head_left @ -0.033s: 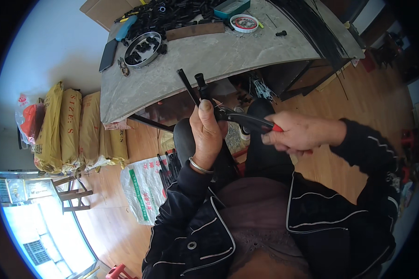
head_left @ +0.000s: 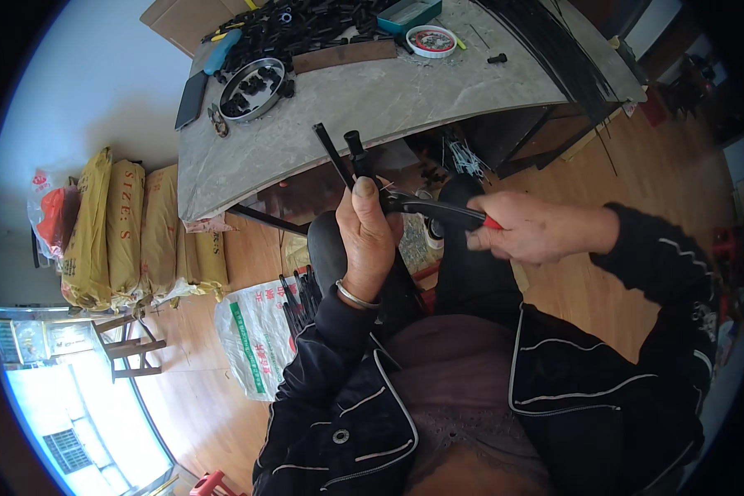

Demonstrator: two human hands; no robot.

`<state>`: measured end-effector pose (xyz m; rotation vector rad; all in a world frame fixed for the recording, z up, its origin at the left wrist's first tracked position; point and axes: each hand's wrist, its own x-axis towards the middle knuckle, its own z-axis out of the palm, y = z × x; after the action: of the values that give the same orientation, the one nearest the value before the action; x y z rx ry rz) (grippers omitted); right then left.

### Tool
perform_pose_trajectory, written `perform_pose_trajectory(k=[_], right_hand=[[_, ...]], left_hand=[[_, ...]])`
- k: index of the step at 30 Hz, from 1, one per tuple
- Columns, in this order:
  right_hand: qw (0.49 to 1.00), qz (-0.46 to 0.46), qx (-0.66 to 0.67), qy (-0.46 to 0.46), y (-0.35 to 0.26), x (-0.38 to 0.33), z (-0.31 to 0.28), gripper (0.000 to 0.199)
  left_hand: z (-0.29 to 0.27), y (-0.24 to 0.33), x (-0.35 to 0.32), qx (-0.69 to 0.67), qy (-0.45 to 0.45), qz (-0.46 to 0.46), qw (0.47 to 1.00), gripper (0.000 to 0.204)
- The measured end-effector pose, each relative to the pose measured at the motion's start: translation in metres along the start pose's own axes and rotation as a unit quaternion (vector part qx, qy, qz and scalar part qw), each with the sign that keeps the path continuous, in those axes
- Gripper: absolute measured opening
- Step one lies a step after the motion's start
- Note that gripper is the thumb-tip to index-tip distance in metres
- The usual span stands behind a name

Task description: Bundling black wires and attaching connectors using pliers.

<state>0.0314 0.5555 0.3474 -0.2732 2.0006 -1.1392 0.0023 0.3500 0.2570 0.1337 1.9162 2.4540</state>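
Observation:
My left hand (head_left: 367,225) is closed, thumb up, around black plastic parts in front of the table edge. A slim black rod (head_left: 331,151) and a thicker black tube with a flared end (head_left: 355,144) stick up out of this grip. My right hand (head_left: 546,228) is wrapped round the handles of a pair of pliers (head_left: 444,212) with a bit of red on the grip. The jaws meet the black part beside my left fingers; a thin light wire end shows there. What exactly the jaws bite on is hidden.
Ahead is a grey table (head_left: 438,91) with a heap of black parts (head_left: 314,29), a round metal tray (head_left: 254,89), a white-and-red dish (head_left: 431,41) and long black rods (head_left: 554,50). Yellow sacks (head_left: 126,231) stand left; a white sack (head_left: 248,339) lies on the floor.
My right hand has closed in on the pliers' handles, its lower fingers drawn up and the lower red handle end out of sight. My left hand has stayed in place.

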Motion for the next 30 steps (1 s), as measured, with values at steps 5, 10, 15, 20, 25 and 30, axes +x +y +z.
perform_pose_trajectory(k=[5,10,15,20,25,30], right_hand=[[0.915,-0.009,-0.381,0.133,-0.033,-0.01,0.001,0.021],[0.909,-0.087,-0.313,0.261,-0.005,-0.002,0.016,0.023],[0.834,-0.184,-0.357,0.378,-0.003,-0.003,0.007,0.037],[0.757,-0.222,-0.429,0.44,-0.008,0.006,0.001,0.042],[0.776,-0.186,-0.411,0.44,-0.004,0.003,0.017,0.041],[0.797,-0.202,-0.328,0.465,0.02,0.013,0.034,0.039]], left_hand=[[-0.003,0.001,0.001,0.027,0.025,0.006,0.999,0.061],[-0.014,0.001,0.003,-0.041,-0.001,-0.02,0.999,0.061],[-0.012,-0.006,0.004,-0.037,0.016,-0.008,0.999,0.058],[-0.014,-0.008,0.002,-0.11,-0.008,-0.006,0.994,0.05],[-0.009,-0.002,0.003,-0.104,0.033,-0.024,0.994,0.031],[-0.007,-0.002,0.003,-0.096,0.039,-0.024,0.994,0.028]])
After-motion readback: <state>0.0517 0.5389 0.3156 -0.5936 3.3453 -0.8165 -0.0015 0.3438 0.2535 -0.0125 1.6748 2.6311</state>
